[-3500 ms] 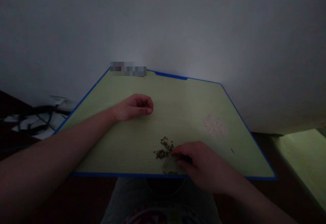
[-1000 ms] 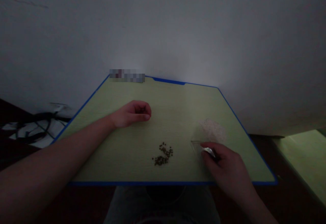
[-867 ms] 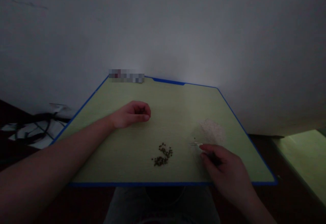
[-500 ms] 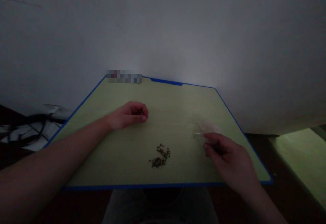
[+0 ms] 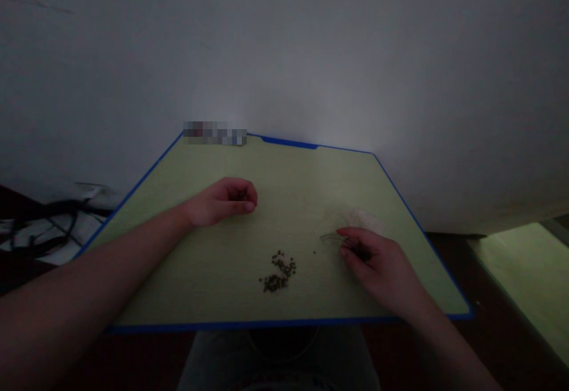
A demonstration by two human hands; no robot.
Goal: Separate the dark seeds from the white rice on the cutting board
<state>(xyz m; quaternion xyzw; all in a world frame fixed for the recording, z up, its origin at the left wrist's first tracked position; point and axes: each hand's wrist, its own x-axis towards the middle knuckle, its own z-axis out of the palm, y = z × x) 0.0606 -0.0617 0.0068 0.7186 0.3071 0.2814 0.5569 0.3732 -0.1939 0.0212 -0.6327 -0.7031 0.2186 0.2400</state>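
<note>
On the lower middle of the tabletop lies a loose cluster of small brown beads [image 5: 276, 281], with a single bead [image 5: 314, 252] apart to its right. My left hand [image 5: 229, 201] rests on its side beyond the cluster, fingers curled round several dark bits that look like the same beads. To the right of the cluster, my right hand [image 5: 377, 266] has thumb and index finger at the edge of a see-through, thin item that looks like a clear plastic bag [image 5: 362, 219]. Its outline is faint, and the fingers partly hide it.
The pale yellow-green table [image 5: 200, 278] has a blue rim and stands against a grey wall [image 5: 284, 53]. A blurred-out flat item [image 5: 216, 133] lies at its back left corner. Black cables [image 5: 44, 225] are beyond the left edge. Another pale surface [image 5: 520, 284] is at the right.
My right hand has moved left, towards the beads, with the clear edge in front of its fingers. A single bead now shows on the table there. My left hand stays put.
</note>
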